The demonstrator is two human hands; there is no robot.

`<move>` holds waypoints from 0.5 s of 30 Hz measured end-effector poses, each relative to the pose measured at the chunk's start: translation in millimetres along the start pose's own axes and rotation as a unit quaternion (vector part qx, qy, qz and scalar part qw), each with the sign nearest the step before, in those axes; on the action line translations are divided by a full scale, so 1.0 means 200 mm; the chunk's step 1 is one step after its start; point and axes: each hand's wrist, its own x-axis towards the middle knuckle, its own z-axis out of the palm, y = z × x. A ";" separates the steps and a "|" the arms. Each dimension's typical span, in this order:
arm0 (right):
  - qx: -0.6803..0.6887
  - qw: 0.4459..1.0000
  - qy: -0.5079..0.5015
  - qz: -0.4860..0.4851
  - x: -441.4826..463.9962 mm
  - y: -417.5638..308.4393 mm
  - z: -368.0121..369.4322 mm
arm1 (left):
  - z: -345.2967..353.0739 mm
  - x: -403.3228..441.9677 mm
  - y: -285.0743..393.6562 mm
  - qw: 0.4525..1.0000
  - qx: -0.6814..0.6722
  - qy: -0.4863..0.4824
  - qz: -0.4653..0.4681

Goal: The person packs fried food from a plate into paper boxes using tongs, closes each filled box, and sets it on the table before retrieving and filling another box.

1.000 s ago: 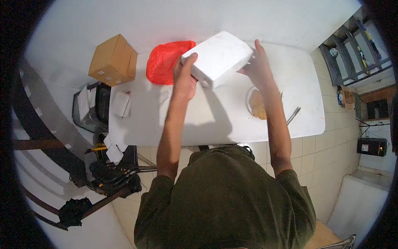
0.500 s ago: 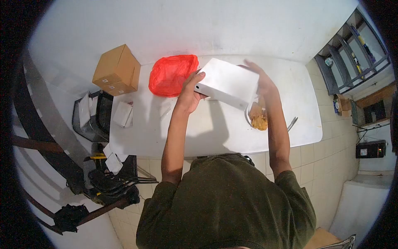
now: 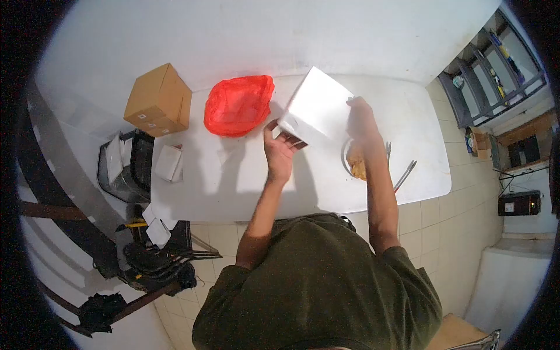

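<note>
White box (image 3: 318,105): tilted and apparently raised over the bench (image 3: 424,119), back half, about midway between left and right edges; shadow falls toward front edge.
Left hand (image 3: 280,153): fingers curled under the box's near-left corner, thumb up beside it; bearing weight.
Right hand (image 3: 360,116): at the box's right corner, blurred; cannot tell if it grips.
Red bag (image 3: 238,107): along back edge, left of the box, just beside it.
Dish (image 3: 345,158): right half of bench, partly behind the forearm, brown-yellow contents (image 3: 357,165).
Slip risk: box could slide off the left fingers if the right-hand contact is loose and the tilt grows.
Dish risk: a low forearm or dropped box corner could knock it.
Change, box: turned since 0.5 s ago.
Change, left hand: thumb then on the top face, now off it, palm turned up.
</note>
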 end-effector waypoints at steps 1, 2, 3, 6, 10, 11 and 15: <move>-0.024 0.999 0.005 0.020 -0.01 -0.02 -0.01 | -0.03 0.01 0.05 0.995 -0.081 -0.008 -0.060; -0.060 0.998 0.010 0.030 -0.05 -0.08 0.04 | -0.10 0.03 0.05 0.993 -0.005 -0.026 -0.113; -0.096 0.995 0.016 0.039 -0.07 -0.11 0.08 | -0.14 0.05 0.08 0.986 0.012 -0.066 -0.156; -0.193 0.981 0.021 0.000 -0.11 -0.06 0.14 | -0.14 0.06 0.10 0.957 0.136 -0.074 -0.246; -0.037 0.997 -0.045 0.045 -0.12 0.07 0.04 | -0.10 0.00 0.06 0.970 0.138 0.003 -0.202; 0.058 0.995 -0.061 0.061 -0.13 0.17 -0.02 | -0.11 -0.02 0.03 0.978 0.095 0.038 -0.180; 0.176 0.983 -0.018 0.047 -0.23 0.53 0.02 | -0.14 -0.08 -0.18 0.963 0.154 0.199 -0.098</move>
